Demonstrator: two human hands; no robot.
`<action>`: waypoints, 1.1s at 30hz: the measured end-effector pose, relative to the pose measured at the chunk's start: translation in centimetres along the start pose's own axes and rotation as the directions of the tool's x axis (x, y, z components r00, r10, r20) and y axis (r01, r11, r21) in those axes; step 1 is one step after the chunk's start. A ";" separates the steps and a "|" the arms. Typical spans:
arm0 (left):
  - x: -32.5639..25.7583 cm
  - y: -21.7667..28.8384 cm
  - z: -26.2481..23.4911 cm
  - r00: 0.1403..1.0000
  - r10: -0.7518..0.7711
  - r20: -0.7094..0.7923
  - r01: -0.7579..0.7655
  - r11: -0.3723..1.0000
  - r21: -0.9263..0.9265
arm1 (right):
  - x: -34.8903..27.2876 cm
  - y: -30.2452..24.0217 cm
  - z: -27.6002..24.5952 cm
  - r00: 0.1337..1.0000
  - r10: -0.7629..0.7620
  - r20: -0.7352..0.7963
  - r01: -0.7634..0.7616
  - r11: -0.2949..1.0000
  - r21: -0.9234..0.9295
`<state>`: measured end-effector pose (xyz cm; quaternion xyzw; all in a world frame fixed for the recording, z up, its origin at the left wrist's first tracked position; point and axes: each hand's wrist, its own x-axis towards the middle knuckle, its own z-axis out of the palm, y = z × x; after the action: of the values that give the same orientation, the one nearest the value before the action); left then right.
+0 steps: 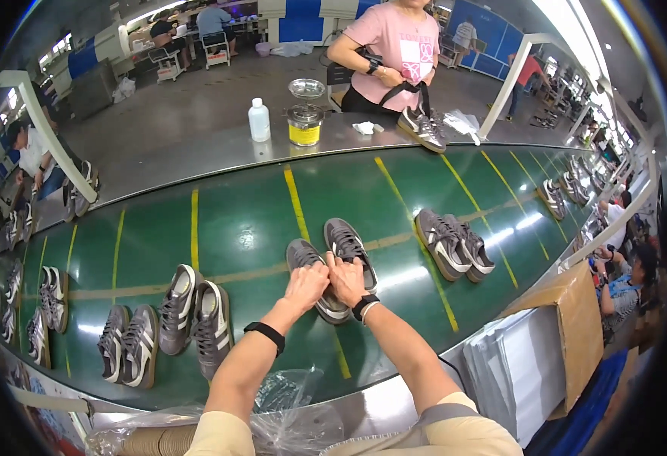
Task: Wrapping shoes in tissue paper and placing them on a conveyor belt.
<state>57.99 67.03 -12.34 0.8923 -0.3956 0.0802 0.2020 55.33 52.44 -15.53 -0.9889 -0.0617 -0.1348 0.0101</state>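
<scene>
head view: a pair of grey shoes (333, 262) lies side by side in the middle of the green belt (242, 220), toes pointing away. the left hand (305, 285) and the right hand (346, 280) rest together on the heel ends, touching each other, fingers curled narrow over the collars; whether they pinch anything cannot be told. each shoe looks light, with a soft upper that would give under a squeeze and a stiffer sole, so the heel or sole edge seems the firmest place to grip. both forearms reach straight forward from the lower edge, wrists level, a black band on each. another pair (196, 319) lies to the left.
</scene>
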 end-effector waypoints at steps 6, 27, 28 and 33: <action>-6.0 2.1 -7.6 0.998 -0.006 -0.065 -0.005 0.986 -0.166 | -2.9 0.6 -3.4 0.990 -0.138 -0.008 0.137 0.976 0.169; -45.4 17.3 -24.5 0.966 -0.243 0.094 0.245 0.969 -0.012 | -26.2 -26.7 -15.6 0.709 -0.673 0.211 -0.117 0.184 0.976; -46.5 16.8 -23.9 0.956 -0.285 0.069 0.289 0.955 -0.060 | -26.7 -28.1 -15.8 0.684 -0.695 0.223 -0.179 0.137 0.974; -48.2 15.4 -22.1 0.937 -0.350 0.017 0.350 0.931 -0.101 | -28.7 -33.5 -15.8 0.694 -0.692 0.201 -0.311 -0.035 0.950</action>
<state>14.50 99.59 -2.38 0.9369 -0.2341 0.0229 0.2587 19.50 81.72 -7.93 -0.6201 -0.2929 0.3146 0.6562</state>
